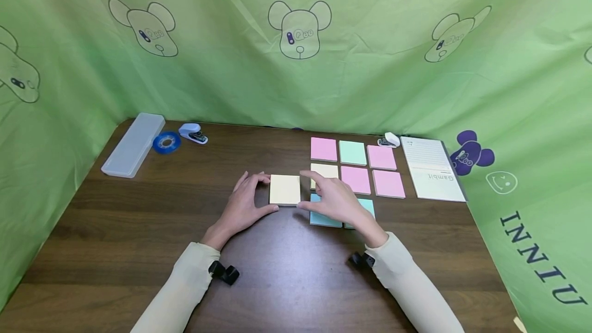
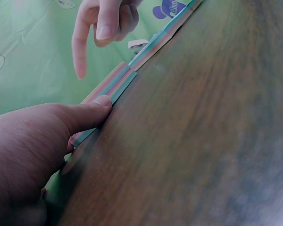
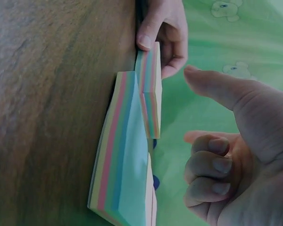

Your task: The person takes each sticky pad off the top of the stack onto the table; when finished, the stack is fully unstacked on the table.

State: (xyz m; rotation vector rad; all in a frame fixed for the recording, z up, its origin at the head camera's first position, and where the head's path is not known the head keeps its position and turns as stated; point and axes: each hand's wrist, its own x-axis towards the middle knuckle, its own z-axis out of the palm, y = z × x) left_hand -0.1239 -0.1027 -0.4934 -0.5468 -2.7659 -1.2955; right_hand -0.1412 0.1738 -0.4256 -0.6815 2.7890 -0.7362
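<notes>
A square pad of sticky notes (image 1: 284, 190) with a pale yellow top and striped coloured sides lies on the table in the head view. My left hand (image 1: 241, 205) grips its left side, thumb at the near corner and fingers at the far one; in the left wrist view the thumb (image 2: 101, 104) presses on the striped edge. To the pad's right hovers my right hand (image 1: 335, 200), apart from it. Its thumb (image 3: 221, 87) and index finger are stretched out, the others curled with nothing in them. Under that hand, a blue pad (image 1: 325, 219) and a teal pad (image 1: 368, 205) are partly hidden.
Behind these stand rows of pink, mint and yellow pads (image 1: 355, 180). At the right lie a white stapler (image 1: 391, 140) and a notebook (image 1: 432, 168). At the left are a translucent case (image 1: 134, 145), blue tape (image 1: 166, 143) and another stapler (image 1: 192, 132). A green curtain surrounds the table.
</notes>
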